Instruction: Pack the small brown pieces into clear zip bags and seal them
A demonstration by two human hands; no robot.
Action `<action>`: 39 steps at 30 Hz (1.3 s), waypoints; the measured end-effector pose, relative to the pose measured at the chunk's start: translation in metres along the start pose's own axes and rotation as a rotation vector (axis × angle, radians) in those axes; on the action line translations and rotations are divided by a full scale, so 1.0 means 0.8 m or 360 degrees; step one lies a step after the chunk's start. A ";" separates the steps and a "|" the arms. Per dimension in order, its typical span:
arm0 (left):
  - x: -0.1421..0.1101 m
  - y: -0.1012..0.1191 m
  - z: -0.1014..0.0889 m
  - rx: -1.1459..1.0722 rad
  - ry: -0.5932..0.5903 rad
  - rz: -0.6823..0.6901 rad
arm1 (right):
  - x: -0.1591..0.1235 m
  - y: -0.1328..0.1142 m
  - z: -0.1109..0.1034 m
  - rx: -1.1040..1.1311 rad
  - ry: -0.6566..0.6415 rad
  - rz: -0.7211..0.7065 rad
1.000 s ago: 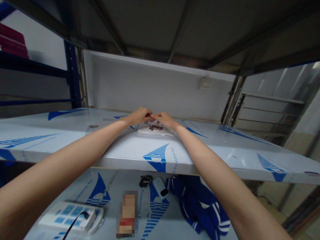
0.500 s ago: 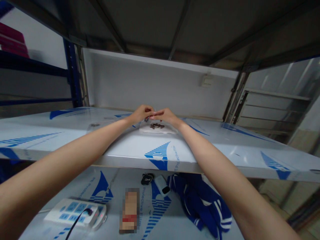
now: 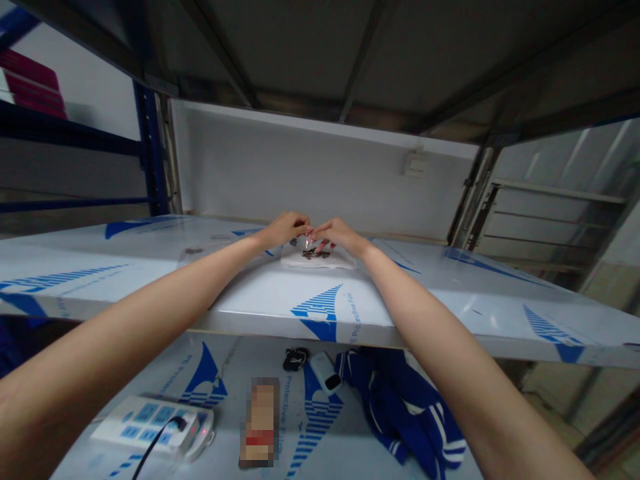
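Note:
Both my arms reach far onto a white shelf board (image 3: 250,293) with blue print. My left hand (image 3: 283,230) and my right hand (image 3: 336,235) meet fingertip to fingertip above a small white sheet (image 3: 320,261). Both hands are closed in a pinch on a small thin clear thing (image 3: 307,241) between them, too small to name. A little heap of dark brown bits (image 3: 315,254) lies on the white sheet just under the fingertips.
A lower shelf holds a white power strip (image 3: 155,427) with a black cable, a blurred oblong item (image 3: 259,421), a small white device (image 3: 325,373), a dark small object (image 3: 295,359) and a crumpled blue and white garment (image 3: 400,407). A metal shelf underside hangs overhead.
The hands have stayed together over the sheet. The fingertips shifted slightly and now pinch a thin clear thing above the brown bits. The view moved a little.

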State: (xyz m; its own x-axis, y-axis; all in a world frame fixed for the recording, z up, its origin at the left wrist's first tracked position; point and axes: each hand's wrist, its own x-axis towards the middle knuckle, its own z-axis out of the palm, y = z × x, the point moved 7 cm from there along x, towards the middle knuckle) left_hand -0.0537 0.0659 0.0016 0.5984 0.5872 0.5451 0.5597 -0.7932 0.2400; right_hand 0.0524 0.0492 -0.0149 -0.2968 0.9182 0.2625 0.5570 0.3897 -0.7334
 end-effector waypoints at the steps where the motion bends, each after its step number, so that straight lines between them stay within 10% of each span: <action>1: 0.000 0.001 -0.002 0.0031 -0.0015 0.0002 | 0.000 0.004 -0.004 -0.0030 0.0030 0.0043; 11: -0.007 0.020 0.001 -0.0169 -0.0206 -0.0125 | 0.022 0.015 -0.003 -0.0154 0.0092 -0.0210; 17: -0.011 -0.014 -0.037 0.0001 0.0466 -0.0445 | 0.015 0.008 -0.016 0.0104 0.0235 -0.0168; 23: -0.030 -0.026 0.008 -0.0868 -0.0345 -0.0600 | 0.011 0.009 -0.028 0.0377 0.0305 -0.0122; 39: -0.022 -0.052 -0.007 -0.0736 -0.0061 -0.0576 | 0.008 0.029 -0.031 0.0293 0.0209 0.0066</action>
State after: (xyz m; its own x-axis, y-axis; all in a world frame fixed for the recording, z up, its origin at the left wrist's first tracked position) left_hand -0.0911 0.0876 -0.0135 0.4411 0.8323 0.3356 0.4290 -0.5240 0.7358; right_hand 0.0828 0.0658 -0.0151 -0.1664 0.9393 0.2999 0.4122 0.3426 -0.8442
